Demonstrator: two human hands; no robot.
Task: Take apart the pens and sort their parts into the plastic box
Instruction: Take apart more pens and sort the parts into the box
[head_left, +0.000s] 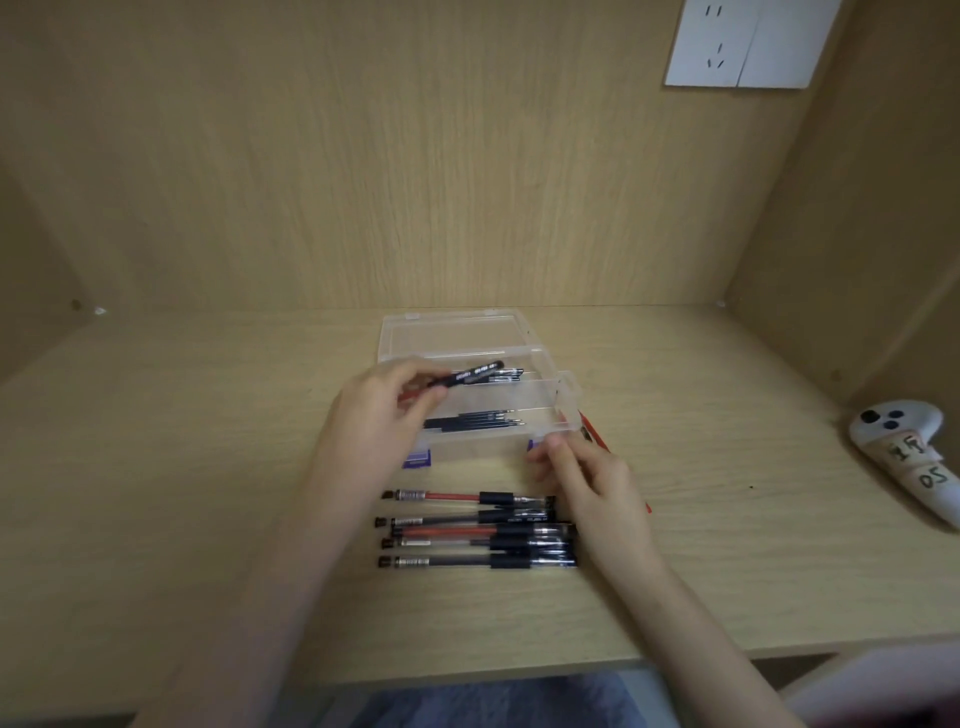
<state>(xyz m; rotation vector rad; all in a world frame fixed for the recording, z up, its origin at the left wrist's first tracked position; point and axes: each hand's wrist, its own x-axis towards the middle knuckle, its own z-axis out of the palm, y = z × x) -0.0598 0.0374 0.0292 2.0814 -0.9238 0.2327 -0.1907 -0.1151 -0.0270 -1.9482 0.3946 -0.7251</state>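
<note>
A clear plastic box (566, 387) lies open mid-table, its lid flat behind it. Black barrels (506, 375) lie in its back compartment and dark refills (478, 420) in the front one. My left hand (384, 410) pinches a black pen barrel (475, 374) above the box's left side. At the box's front right corner, my right hand (587, 478) curls its fingers round a thin red refill (593, 432) that sticks out on both sides of the hand. Several whole pens (467, 530) lie in a row in front of the box, between my forearms.
A white handheld controller (904, 447) rests at the table's right edge. Wooden walls close in the back and both sides, and a white wall socket (748, 41) sits at the upper right. The table's front edge (519, 670) runs just above my lap.
</note>
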